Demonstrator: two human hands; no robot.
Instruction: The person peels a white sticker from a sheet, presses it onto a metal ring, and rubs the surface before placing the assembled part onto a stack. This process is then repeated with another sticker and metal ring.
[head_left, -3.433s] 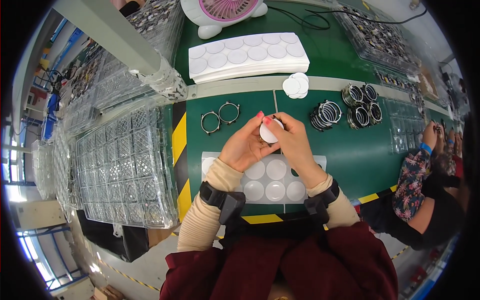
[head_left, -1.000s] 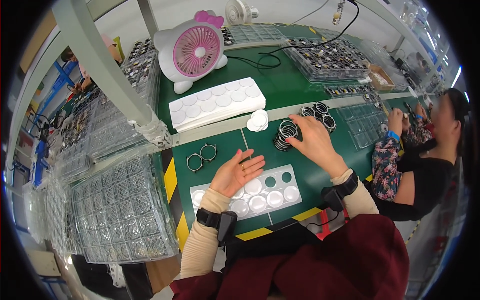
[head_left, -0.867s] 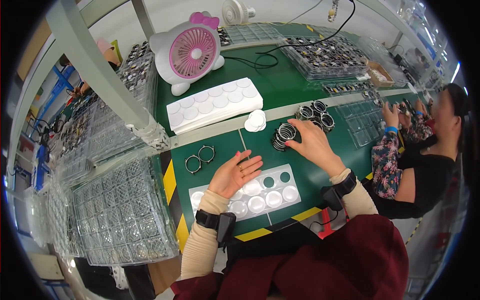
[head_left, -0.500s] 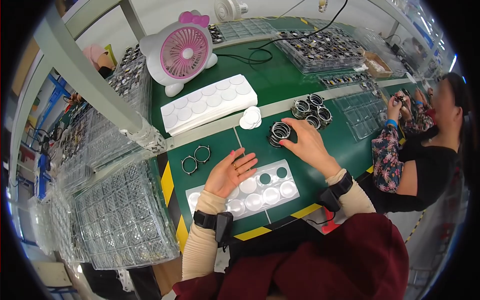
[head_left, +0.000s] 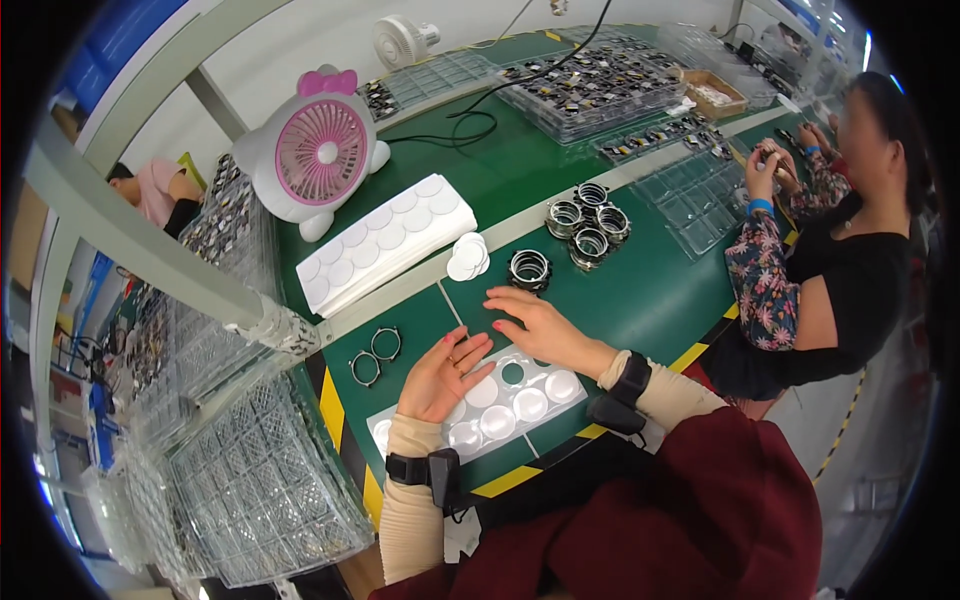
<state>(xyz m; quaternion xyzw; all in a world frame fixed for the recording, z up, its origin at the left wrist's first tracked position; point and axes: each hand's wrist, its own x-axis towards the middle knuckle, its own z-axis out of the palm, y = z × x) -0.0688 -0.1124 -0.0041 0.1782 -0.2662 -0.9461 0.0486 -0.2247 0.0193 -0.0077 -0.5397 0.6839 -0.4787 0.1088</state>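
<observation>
My left hand (head_left: 443,382) is over the left part of a sheet of round white stickers (head_left: 574,402), palm turned inward and fingers spread, with nothing visible in it. Facing it, my right hand (head_left: 545,332) hovers above the sheet's far edge, thumb and fingers apart, and I see nothing held. Just beyond my right fingers stands a stack of black-and-silver rings (head_left: 516,279). Two separate rings (head_left: 378,383) lie side by side to the left of my left hand. Part of the sheet is hidden under my hands; one round gap in it shows green.
Several more ring stacks (head_left: 588,258) stand farther right. White paper discs (head_left: 466,258) and a thick pile of sticker sheets (head_left: 390,240) lie beyond my hands. A pink-and-white fan (head_left: 262,170) is at far left, clear trays (head_left: 260,480) at left. A co-worker (head_left: 850,260) works at right.
My right hand has left the ring stack and come nearer my left hand. My left hand stays spread over the sheet. The whole view has shifted and tilted.
</observation>
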